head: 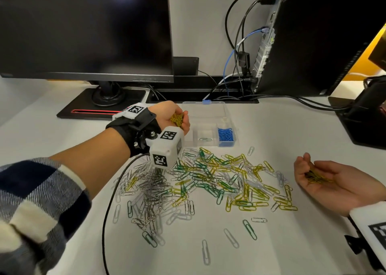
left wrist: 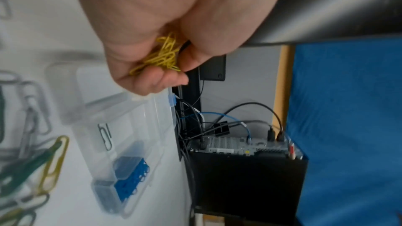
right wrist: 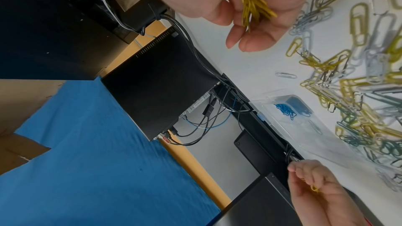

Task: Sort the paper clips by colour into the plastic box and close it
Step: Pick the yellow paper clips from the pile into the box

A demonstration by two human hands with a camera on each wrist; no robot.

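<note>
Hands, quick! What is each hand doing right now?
Left hand: holds a bunch of yellow clips above the plastic box.
Right hand: palm up, fingers relaxed, cradling more yellow clips.

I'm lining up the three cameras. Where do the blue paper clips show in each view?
Head: blue paper clips in the plastic box's right compartment, above centre.
Left wrist: bottom, left of centre.
Right wrist: right of centre.
Shared landmark: the blue latch on the open lid.
</note>
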